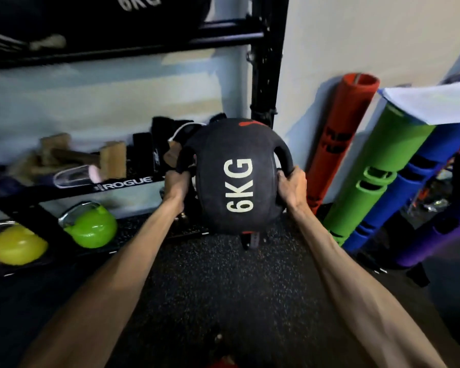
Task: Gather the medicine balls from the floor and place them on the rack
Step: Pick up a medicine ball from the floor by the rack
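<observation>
Medicine ball (237,176) hangs mid-frame, clear of the floor (223,282), because your left grip (177,181) and right grip (292,185) are each clenched round one of its moulded side handles (286,158), so the heavy load sits level. Its skin looks matte black and grainy, stamped 6KG in white. Behind stands the black steel rack (266,62). Upper left, another 6KG ball (104,17) rests on a shelf, likely your destination. Speckled rubber covers the floor.
</observation>
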A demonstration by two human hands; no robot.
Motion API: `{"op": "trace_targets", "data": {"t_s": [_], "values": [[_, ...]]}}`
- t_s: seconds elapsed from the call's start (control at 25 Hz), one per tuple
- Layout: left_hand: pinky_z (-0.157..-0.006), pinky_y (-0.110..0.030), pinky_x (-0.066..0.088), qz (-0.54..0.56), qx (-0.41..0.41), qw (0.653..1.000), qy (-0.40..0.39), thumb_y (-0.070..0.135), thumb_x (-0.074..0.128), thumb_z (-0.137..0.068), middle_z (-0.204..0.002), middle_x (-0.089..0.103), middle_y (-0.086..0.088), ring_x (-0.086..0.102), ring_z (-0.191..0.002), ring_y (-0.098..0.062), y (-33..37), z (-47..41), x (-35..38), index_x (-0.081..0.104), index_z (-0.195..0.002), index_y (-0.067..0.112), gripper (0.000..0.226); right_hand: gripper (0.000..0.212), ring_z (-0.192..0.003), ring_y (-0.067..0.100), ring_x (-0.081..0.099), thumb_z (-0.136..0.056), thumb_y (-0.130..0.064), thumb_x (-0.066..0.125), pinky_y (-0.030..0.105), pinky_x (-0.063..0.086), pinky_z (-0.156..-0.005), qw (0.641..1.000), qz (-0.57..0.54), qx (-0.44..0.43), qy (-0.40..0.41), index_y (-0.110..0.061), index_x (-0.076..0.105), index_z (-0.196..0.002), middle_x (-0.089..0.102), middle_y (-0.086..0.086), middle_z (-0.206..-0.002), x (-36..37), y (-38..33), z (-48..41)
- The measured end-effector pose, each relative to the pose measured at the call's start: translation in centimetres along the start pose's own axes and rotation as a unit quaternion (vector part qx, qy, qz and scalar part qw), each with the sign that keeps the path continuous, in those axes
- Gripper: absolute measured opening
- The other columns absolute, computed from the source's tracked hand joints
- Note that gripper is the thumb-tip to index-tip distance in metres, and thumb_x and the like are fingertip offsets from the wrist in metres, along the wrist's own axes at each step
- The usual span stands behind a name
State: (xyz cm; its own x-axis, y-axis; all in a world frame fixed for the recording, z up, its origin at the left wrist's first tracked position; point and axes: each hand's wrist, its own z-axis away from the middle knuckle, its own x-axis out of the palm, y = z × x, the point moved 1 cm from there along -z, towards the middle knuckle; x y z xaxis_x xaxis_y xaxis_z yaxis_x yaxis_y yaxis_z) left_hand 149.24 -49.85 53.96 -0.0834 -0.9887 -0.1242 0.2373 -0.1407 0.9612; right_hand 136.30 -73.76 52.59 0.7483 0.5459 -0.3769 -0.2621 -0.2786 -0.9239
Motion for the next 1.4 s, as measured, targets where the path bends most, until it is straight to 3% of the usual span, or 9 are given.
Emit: {"op": "trace_targets", "data": {"t_s": [0.08,0.2,0.28,0.48,0.6,0.8,0.92,1.2,1.4], "values": [[-0.073,-0.044,0.060,0.021,0.042,0.998,0.029,0.028,0.065,-0.080,-0.090,0.075,-0.013,0.072,-0.085,-0.033,3.7,2.1,-1.9,0.071,-0.098,0.006,0.028,0.018,-0.093,0.036,0.066,-0.092,-0.010,0.058,0.036,0.042,-0.070,0.999,-0.028,-0.039,-0.008,0.004,0.061,-0.101,0.067,0.019,-0.092,-0.4,-3.9,-0.1],[-0.055,-0.023,0.047,0.037,0.100,0.992,0.073,0.015,0.055,-0.093,-0.070,0.064,-0.004,0.064,-0.077,-0.030,9.2,6.5,-4.5,0.063,-0.078,0.011,0.017,0.016,-0.094,0.038,0.066,-0.091,-0.010,0.057,0.043,0.049,-0.078,0.991,-0.051,-0.120,-0.022,0.003,0.062,-0.100,0.070,0.023,-0.096,-1.0,-10.5,0.1],[-0.054,-0.024,0.043,0.037,0.129,0.985,0.106,0.019,0.054,-0.089,-0.071,0.063,-0.010,0.059,-0.072,-0.027,12.5,8.8,-6.5,0.057,-0.073,0.012,0.018,0.017,-0.093,0.036,0.066,-0.091,-0.013,0.058,0.048,0.052,-0.082,0.982,-0.078,-0.170,-0.026,0.001,0.062,-0.098,0.071,0.023,-0.097,-1.4,-14.8,0.2],[-0.038,-0.018,0.036,0.045,0.230,0.957,0.173,0.008,0.050,-0.093,-0.078,0.057,-0.016,0.051,-0.054,-0.022,21.7,13.2,-11.9,0.062,-0.092,0.001,0.014,0.029,-0.079,0.019,0.053,-0.086,-0.031,0.059,0.054,0.054,-0.079,0.950,-0.164,-0.264,-0.032,-0.004,0.062,-0.095,0.072,0.022,-0.095,-1.7,-25.1,0.6],[-0.048,-0.025,0.042,0.052,0.317,0.926,0.197,0.004,0.048,-0.092,-0.079,0.061,-0.014,0.058,-0.065,-0.023,27.5,15.3,-15.2,0.066,-0.094,0.000,0.019,0.017,-0.078,0.018,0.053,-0.090,-0.023,0.061,0.041,0.052,-0.073,0.922,-0.216,-0.316,-0.047,-0.007,0.060,-0.095,0.070,0.012,-0.090,-2.5,-32.2,1.3],[-0.060,-0.029,0.039,0.074,0.394,0.886,0.232,0.015,0.056,-0.093,-0.065,0.054,-0.001,0.053,-0.063,-0.019,36.8,17.1,-19.5,0.053,-0.065,0.016,0.028,0.015,-0.071,0.015,0.043,-0.087,-0.022,0.060,0.032,0.037,-0.064,0.879,-0.259,-0.398,-0.041,-0.024,0.048,-0.078,0.053,-0.001,-0.076,-3.3,-43.9,1.5],[-0.049,-0.020,0.040,0.074,0.438,0.857,0.260,0.020,0.058,-0.096,-0.067,0.056,0.004,0.052,-0.062,-0.011,41.9,16.1,-22.1,0.055,-0.067,0.018,0.029,0.007,-0.075,0.014,0.046,-0.090,-0.019,0.060,0.031,0.039,-0.066,0.855,-0.280,-0.436,-0.020,-0.014,0.055,-0.089,0.057,0.002,-0.081,-2.8,-50.1,1.4],[-0.060,-0.027,0.039,0.119,0.547,0.808,0.182,0.018,0.056,-0.084,-0.048,0.052,0.011,0.049,-0.054,-0.008,51.7,8.8,-28.8,0.056,-0.049,0.020,0.035,0.008,-0.078,0.017,0.046,-0.092,-0.015,0.060,0.041,0.043,-0.068,0.817,-0.289,-0.497,0.055,-0.012,0.055,-0.088,0.057,0.002,-0.078,2.2,-62.3,-0.5],[-0.041,-0.017,0.033,0.088,0.575,0.779,0.234,0.001,0.050,-0.095,-0.055,0.048,-0.003,0.046,-0.041,-0.005,59.4,3.4,-31.7,0.044,-0.057,0.011,0.040,0.009,-0.073,0.015,0.047,-0.090,-0.008,0.057,0.036,0.040,-0.067,0.785,-0.318,-0.522,0.101,-0.012,0.053,-0.082,0.058,0.002,-0.074,6.1,-69.0,-2.9]]}}
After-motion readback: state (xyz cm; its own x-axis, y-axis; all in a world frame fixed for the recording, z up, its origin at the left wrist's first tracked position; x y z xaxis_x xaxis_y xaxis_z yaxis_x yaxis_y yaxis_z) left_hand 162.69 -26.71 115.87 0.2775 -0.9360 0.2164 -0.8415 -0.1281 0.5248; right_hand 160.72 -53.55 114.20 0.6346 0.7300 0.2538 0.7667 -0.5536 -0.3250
